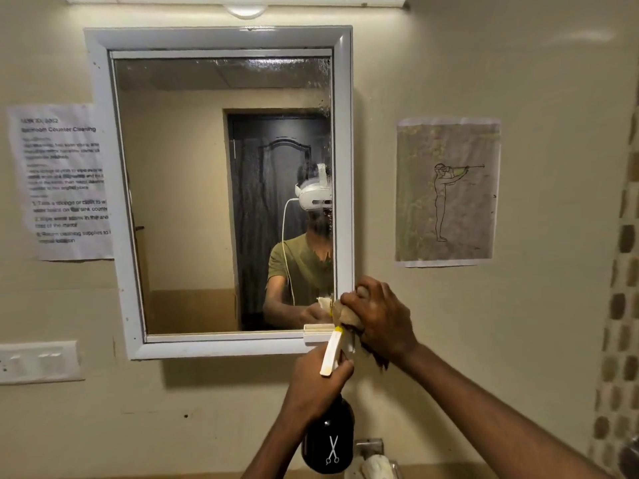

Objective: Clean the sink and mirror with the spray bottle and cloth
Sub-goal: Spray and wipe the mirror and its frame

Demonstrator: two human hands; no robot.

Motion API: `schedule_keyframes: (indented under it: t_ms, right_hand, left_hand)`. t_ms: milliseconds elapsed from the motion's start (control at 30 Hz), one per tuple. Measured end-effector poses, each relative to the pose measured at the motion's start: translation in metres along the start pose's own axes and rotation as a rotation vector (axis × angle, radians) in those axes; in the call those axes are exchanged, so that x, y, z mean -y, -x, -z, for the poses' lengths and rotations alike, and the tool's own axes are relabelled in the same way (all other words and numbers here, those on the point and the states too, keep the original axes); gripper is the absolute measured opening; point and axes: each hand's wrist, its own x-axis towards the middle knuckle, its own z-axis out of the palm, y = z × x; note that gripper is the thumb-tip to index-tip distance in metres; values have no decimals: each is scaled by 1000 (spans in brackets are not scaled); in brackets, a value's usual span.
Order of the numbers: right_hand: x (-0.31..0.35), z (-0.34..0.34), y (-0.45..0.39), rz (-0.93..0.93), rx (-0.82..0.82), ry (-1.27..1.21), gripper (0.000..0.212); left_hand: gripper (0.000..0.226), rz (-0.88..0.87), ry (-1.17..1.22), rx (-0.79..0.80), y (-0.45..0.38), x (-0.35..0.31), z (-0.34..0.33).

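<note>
At the mirror's (221, 188) lower right corner, right hand (378, 314) clutching a cloth (347, 314) against the frame, left hand (316, 385) gripping a black spray bottle (328, 440)

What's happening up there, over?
Left hand grips spray bottle. Right hand presses cloth at mirror's lower right corner. Droplets remain along glass's right edge. Nothing blocking.

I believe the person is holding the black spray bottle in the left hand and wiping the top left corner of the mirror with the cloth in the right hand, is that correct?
Not quite: the head view shows the right hand pressing the cloth at the bottom right corner of the mirror, not the top left. The left hand does hold the black spray bottle.
</note>
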Motion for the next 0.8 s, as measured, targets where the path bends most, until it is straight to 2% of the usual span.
schedule_keyframes:
  t_ms: [67,233,333,467,600,700,800]
  right_hand:
    - [-5,11,-21,15,11,20,31]
    - [-15,41,-110,-121,-79,5,35]
    - [-18,45,-124,-154,-102,-7,35]
    - [-10,27,-79,-114,-86,-60,32]
    - [-3,2,-14,-61,5,-83,33]
    - [-2,-10,22,-33,102,-84,52]
    - [-6,-7,30,57,134,-58,51]
  left_hand:
    - [17,-3,-21,-7,0,1,1]
    - [20,-40,-69,8,-3,-1,4]
    - [30,4,-8,-13,0,1,1]
    - [30,1,8,-11,5,13,-5]
    - [17,-31,9,31,11,26,-11]
    - [19,-21,21,60,17,36,-13]
    - [25,-12,42,72,24,43,-14]
